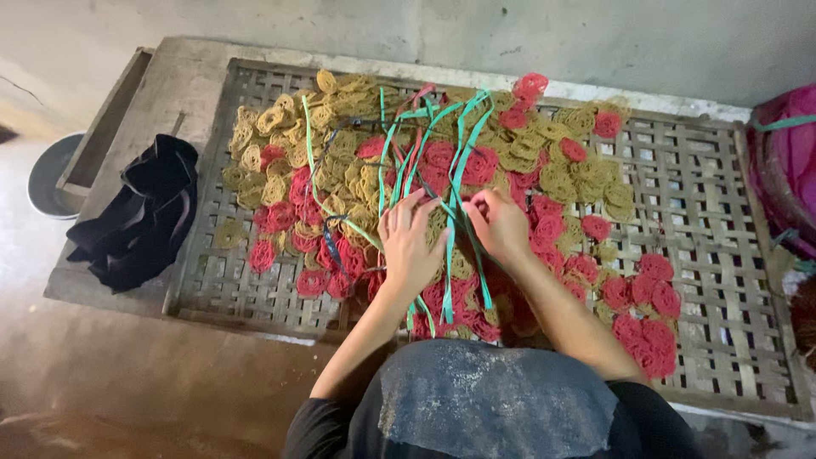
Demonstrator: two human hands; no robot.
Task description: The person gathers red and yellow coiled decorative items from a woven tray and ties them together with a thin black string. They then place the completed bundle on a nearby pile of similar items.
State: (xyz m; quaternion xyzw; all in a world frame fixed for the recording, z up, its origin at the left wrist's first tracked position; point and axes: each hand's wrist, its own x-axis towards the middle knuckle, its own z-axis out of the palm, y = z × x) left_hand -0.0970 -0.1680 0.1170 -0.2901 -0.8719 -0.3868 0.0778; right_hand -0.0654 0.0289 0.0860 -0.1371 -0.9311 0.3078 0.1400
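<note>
Many round noodle-like discs, some red [646, 336] and some yellow [344, 106], lie spread over a woven bamboo tray [722, 221]. Several green plastic straps [459, 144] run across the discs from the far side to the near edge. My left hand [410, 242] rests palm down on the discs with its fingers on the straps. Beside it, my right hand [497, 223] pinches a green strap between fingertips. The two hands are close together near the tray's middle.
A black cloth [140, 212] lies bundled on the wooden frame [183, 81] left of the tray. A round grey basin [51, 174] stands on the floor at far left. A pink bag or basket [786, 166] sits at the right edge.
</note>
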